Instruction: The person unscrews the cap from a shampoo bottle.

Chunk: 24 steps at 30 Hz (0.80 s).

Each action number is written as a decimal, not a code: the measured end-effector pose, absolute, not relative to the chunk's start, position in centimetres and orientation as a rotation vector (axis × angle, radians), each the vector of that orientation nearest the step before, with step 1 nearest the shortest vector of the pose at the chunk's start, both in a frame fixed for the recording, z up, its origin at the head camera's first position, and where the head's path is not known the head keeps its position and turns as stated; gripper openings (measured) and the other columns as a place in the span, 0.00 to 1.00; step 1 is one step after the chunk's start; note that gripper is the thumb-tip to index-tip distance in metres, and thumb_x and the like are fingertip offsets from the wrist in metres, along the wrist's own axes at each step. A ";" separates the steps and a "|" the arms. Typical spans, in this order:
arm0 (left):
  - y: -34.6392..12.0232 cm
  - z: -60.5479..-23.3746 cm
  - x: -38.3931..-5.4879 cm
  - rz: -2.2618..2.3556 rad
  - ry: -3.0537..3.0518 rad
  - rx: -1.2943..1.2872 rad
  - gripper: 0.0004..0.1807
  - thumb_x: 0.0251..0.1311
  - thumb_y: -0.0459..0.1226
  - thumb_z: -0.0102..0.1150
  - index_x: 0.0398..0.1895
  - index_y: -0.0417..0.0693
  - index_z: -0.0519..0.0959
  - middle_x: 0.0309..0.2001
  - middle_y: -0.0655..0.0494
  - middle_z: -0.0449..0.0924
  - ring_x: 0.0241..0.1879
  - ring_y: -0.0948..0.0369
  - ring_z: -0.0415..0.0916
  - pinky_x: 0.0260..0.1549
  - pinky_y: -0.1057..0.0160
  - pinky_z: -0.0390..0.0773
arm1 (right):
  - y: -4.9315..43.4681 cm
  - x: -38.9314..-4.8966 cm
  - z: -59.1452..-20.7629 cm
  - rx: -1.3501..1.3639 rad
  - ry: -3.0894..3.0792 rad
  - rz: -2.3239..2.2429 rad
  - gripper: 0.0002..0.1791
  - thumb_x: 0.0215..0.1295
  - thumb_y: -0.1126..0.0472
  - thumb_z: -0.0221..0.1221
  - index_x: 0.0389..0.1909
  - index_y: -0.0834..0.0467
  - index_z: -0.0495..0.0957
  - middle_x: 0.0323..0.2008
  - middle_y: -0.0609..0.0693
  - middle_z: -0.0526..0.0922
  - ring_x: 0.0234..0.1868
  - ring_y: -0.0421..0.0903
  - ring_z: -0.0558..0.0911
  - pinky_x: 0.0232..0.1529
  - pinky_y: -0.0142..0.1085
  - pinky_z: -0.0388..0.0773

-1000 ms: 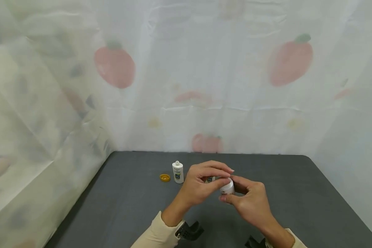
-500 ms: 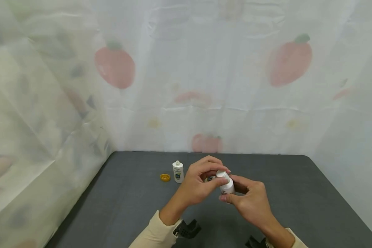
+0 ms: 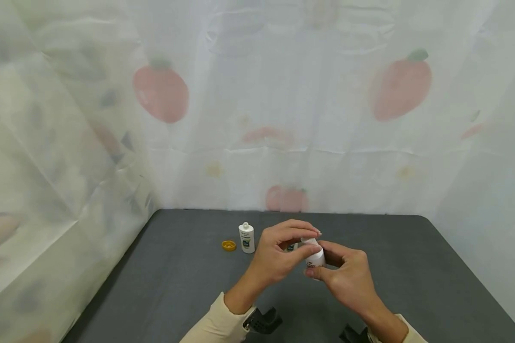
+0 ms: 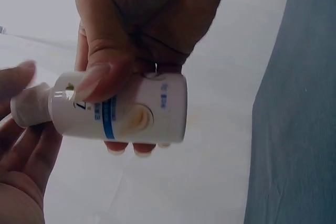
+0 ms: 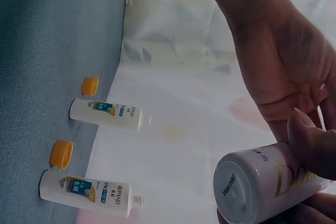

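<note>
Over the grey table both hands meet at a small white bottle (image 3: 315, 258) with a white cap (image 4: 32, 105). My right hand (image 3: 351, 278) grips the bottle's body between thumb and fingers. The cap is pinched by my left hand (image 3: 274, 250) with its thumb and fingertips; in the left wrist view it is blurred, and I cannot tell how firmly it sits. Gold lettering and the round base of the bottle face the right wrist camera. In the head view the left fingers hide part of the cap.
Two uncapped white bottles stand on the grey table (image 3: 176, 286), one nearer (image 5: 84, 192) and one farther (image 5: 105, 114) in the right wrist view. Beside them lie two orange-yellow caps, one near (image 5: 62, 154) and one far (image 5: 90, 86). A fruit-printed curtain (image 3: 257, 95) hangs behind the table.
My left hand rose slightly half a second ago, showing more of the cap, and is now a little lower again with its fingers over it. The right hand and bottle stay nearly still.
</note>
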<state>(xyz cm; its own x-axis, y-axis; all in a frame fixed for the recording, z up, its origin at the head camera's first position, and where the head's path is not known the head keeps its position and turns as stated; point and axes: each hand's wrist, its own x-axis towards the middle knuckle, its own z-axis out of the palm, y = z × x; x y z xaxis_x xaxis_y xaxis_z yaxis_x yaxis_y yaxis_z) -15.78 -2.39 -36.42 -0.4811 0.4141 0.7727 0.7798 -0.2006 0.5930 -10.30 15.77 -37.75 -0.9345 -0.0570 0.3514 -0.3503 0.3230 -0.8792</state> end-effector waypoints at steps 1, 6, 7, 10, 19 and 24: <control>-2.5 -36.4 -15.8 -1.725 -1.769 -1.406 0.11 0.66 0.23 0.63 0.50 0.28 0.84 0.52 0.34 0.83 0.54 0.48 0.84 0.54 0.54 0.87 | 15.8 -10.3 -37.8 0.357 -2.335 1.658 0.28 0.52 0.66 0.79 0.56 0.59 0.86 0.46 0.57 0.92 0.45 0.40 0.92 0.38 0.32 0.89; -2.8 -36.5 -15.8 -1.727 -1.809 -1.424 0.14 0.69 0.22 0.59 0.56 0.25 0.80 0.55 0.33 0.80 0.54 0.45 0.84 0.53 0.54 0.88 | 15.8 -10.4 -37.7 0.335 -2.332 1.677 0.29 0.50 0.66 0.79 0.57 0.60 0.86 0.47 0.59 0.91 0.45 0.40 0.91 0.37 0.34 0.90; -2.8 -36.5 -15.8 -1.736 -1.814 -1.411 0.14 0.69 0.23 0.60 0.55 0.25 0.80 0.54 0.33 0.80 0.54 0.45 0.84 0.52 0.55 0.88 | 15.8 -10.4 -37.7 0.343 -2.325 1.678 0.29 0.51 0.66 0.79 0.57 0.60 0.86 0.48 0.59 0.91 0.45 0.39 0.91 0.37 0.34 0.90; -2.8 -36.6 -15.7 -1.773 -1.824 -1.360 0.13 0.68 0.24 0.63 0.54 0.28 0.81 0.52 0.35 0.80 0.51 0.46 0.84 0.51 0.55 0.88 | 15.8 -10.4 -37.7 0.362 -2.316 1.676 0.28 0.51 0.66 0.79 0.56 0.60 0.86 0.48 0.59 0.91 0.45 0.38 0.91 0.37 0.33 0.89; -2.6 -36.2 -15.7 -1.727 -1.739 -1.429 0.10 0.66 0.22 0.63 0.49 0.29 0.84 0.54 0.33 0.79 0.56 0.46 0.83 0.50 0.54 0.89 | 15.6 -10.3 -37.7 0.429 -2.299 1.674 0.26 0.52 0.66 0.79 0.55 0.59 0.87 0.46 0.57 0.92 0.45 0.39 0.91 0.38 0.33 0.89; -2.7 -36.3 -15.6 -1.651 -1.781 -1.445 0.11 0.70 0.23 0.58 0.51 0.29 0.84 0.55 0.34 0.82 0.58 0.48 0.83 0.48 0.58 0.89 | 15.8 -10.1 -37.8 0.388 -2.338 1.702 0.27 0.52 0.66 0.79 0.56 0.61 0.86 0.48 0.58 0.91 0.46 0.41 0.92 0.38 0.34 0.90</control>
